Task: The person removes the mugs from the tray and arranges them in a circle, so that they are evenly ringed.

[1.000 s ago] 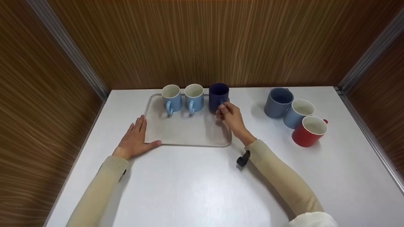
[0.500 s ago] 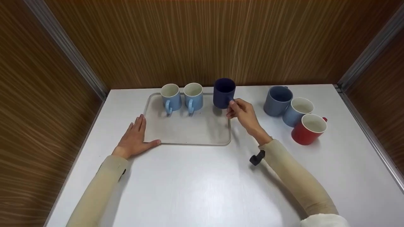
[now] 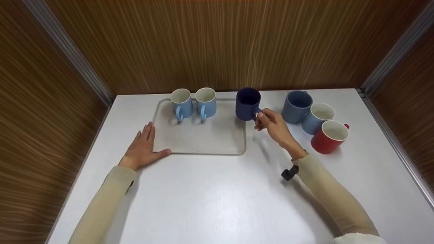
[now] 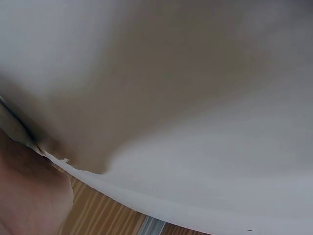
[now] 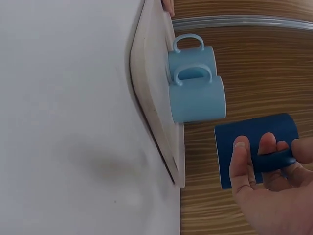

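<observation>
- The left hand (image 3: 140,149) is laid at the near left corner of the tray (image 3: 200,139), fingers straight and together by the left edge, thumb spread to the near edge; by a careless push, the tray could be slid over the desk (image 3: 203,189).
- Toward the desk's right edge, a red mug (image 3: 323,144), a pale blue mug (image 3: 310,125) and a slate mug (image 3: 293,112) are lined up; whether they touch cannot be told.
- The dark blue mug (image 3: 244,112) is held raised over the tray's right edge, near its far right corner, its handle clamped by the right hand's (image 3: 276,127) curled fingers and thumb. As only the handle is gripped, tipping seems possible; by a low swing, neighbours could be knocked.
- Two light blue mugs (image 3: 184,110) are stood along the tray's far edge, handles nearward.
- No brand, label or writing can be read.
</observation>
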Available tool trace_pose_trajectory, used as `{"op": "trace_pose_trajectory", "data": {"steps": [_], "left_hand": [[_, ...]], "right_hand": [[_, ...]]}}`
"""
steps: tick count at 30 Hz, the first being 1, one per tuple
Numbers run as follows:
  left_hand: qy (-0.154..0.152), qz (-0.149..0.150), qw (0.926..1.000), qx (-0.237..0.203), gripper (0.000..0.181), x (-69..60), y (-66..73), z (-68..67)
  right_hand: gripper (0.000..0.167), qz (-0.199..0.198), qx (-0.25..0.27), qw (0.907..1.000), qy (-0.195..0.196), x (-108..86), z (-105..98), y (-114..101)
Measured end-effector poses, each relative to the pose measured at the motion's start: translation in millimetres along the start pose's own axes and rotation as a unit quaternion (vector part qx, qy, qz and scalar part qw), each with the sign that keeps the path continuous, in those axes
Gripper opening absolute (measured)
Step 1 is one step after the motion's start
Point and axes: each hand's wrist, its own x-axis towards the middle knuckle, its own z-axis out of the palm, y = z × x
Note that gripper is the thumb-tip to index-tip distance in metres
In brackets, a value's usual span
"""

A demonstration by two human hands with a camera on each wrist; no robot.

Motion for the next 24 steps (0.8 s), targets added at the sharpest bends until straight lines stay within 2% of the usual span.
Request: {"op": "trace_pose_trajectory", "data": {"steps": [7,13,24], "left_hand": [[-0.006,-0.003,1.0000,0.001,0.133,1.2,-0.9,0.4],[-0.005,-0.001,1.0000,0.000,0.132,-0.6,-0.3,-0.3],[-0.012,-0.008,0.9999,0.001,0.133,-0.2,0.0,-1.4]], "right_hand": [[0.030,-0.008,0.022,0.9997,0.011,-10.4,-16,9],[0.038,-0.009,0.000,0.9996,0.025,-18.8,-33,18],[0.036,0.014,-0.010,0.9991,0.039,-34.5,-58,29]]}}
